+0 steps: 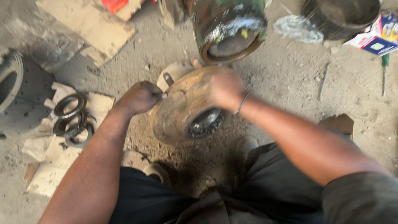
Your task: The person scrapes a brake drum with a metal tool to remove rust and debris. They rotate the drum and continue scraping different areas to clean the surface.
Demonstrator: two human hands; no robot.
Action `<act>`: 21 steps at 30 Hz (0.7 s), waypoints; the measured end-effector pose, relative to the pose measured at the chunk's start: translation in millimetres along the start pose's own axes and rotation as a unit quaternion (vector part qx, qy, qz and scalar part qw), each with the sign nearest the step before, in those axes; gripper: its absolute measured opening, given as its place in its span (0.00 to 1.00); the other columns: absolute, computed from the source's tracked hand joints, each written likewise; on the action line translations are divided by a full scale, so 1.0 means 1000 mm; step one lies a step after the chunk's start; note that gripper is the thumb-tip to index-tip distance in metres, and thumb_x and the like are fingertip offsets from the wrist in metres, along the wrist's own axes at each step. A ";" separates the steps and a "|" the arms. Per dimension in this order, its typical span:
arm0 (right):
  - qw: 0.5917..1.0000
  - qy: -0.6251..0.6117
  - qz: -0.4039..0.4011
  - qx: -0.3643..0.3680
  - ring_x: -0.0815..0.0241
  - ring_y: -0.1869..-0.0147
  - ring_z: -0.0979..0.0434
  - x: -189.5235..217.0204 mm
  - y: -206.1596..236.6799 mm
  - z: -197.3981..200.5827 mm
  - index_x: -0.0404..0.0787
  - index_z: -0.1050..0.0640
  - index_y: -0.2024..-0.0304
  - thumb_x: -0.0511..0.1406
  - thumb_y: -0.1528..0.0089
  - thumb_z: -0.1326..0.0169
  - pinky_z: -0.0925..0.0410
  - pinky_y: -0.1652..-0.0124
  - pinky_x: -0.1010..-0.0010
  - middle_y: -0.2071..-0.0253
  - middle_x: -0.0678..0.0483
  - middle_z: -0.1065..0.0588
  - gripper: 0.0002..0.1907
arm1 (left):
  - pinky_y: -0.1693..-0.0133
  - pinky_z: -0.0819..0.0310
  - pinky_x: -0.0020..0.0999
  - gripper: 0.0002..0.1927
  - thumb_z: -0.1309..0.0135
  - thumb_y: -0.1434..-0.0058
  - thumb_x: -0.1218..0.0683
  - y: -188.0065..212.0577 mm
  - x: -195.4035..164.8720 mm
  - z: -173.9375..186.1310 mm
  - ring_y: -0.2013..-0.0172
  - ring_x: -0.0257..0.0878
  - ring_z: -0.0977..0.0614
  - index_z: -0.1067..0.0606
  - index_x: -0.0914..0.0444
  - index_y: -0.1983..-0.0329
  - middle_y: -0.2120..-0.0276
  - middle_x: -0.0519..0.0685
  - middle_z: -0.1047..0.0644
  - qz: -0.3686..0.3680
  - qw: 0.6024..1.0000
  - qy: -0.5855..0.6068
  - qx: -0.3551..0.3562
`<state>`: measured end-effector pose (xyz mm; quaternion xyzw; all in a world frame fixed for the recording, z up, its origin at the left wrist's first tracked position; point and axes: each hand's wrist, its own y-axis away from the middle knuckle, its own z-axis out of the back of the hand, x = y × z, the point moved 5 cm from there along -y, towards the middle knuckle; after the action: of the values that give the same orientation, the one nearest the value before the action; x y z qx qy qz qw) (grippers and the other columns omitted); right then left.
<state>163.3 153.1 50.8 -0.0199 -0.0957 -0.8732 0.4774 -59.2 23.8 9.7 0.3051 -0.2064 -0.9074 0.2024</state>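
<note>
**Two hands on a rusty wheel hub on a dirt floor**

At the far left lies a dark tyre (16, 93), partly cut off by the frame edge. Just beside it, on scraps of pale cardboard (49, 166), rest several dark metal rings (72, 120), overlapping one another. Further up lies a larger flat piece of cardboard (89, 25).

The left hand (141, 97) is closed into a loose fist, fingers curled together, its knuckles touching the left rim of the rusty hub (184, 108); whether it pinches anything small, I cannot tell, as the view is blurred. The hub stands tilted on the sandy ground in the middle, between the person's knees, its dark bore with greasy bearing surfaces facing down toward the camera. Behind it a pale flat plate (174, 72) shows.

The right hand (226, 89) lies over the hub's upper right edge, fingers bent and pressed against the metal, a thin bracelet at the wrist.

Above stands a green, paint-worn drum (228, 29) with a rusty rim. To the right lie crumpled clear plastic (298, 29), a black tub (340, 16), a coloured carton (375, 39) and a green-handled screwdriver (384, 72).
</note>
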 end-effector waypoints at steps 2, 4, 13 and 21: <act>0.997 0.020 -0.066 0.034 0.58 0.72 0.22 -0.010 0.002 0.001 0.47 0.20 0.49 0.35 0.37 0.48 0.27 0.70 0.60 0.71 0.50 0.21 0.14 | 0.51 0.25 0.47 0.18 0.44 0.34 0.42 0.000 -0.002 0.000 0.62 0.45 0.16 0.17 0.61 0.59 0.63 0.54 0.17 -0.040 0.999 -0.025 -0.013; 0.998 0.059 0.006 -0.028 0.59 0.71 0.24 -0.001 0.004 0.007 0.42 0.19 0.55 0.33 0.45 0.46 0.29 0.70 0.63 0.72 0.50 0.21 0.15 | 0.51 0.24 0.47 0.18 0.44 0.34 0.43 0.000 -0.001 0.000 0.62 0.46 0.16 0.16 0.61 0.59 0.64 0.54 0.17 -0.039 0.999 -0.023 -0.010; 0.996 0.041 0.080 -0.030 0.64 0.85 0.32 0.029 0.007 -0.007 0.34 0.20 0.54 0.23 0.47 0.54 0.37 0.86 0.68 0.83 0.52 0.29 0.20 | 0.50 0.25 0.47 0.17 0.45 0.33 0.44 -0.005 0.000 0.001 0.59 0.49 0.16 0.17 0.61 0.58 0.62 0.56 0.16 -0.032 0.999 -0.026 0.013; 0.995 0.029 0.086 -0.039 0.67 0.87 0.37 0.042 0.003 0.010 0.35 0.20 0.51 0.21 0.50 0.56 0.42 0.89 0.71 0.88 0.56 0.33 0.26 | 0.45 0.28 0.47 0.14 0.44 0.36 0.47 -0.011 -0.004 -0.001 0.53 0.41 0.17 0.16 0.56 0.52 0.54 0.49 0.16 0.014 0.999 0.038 0.036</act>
<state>142.6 118.6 66.3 -0.0211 -0.0451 -0.8323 0.5521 -58.6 34.3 5.8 0.3440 -0.2353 -0.8841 0.2114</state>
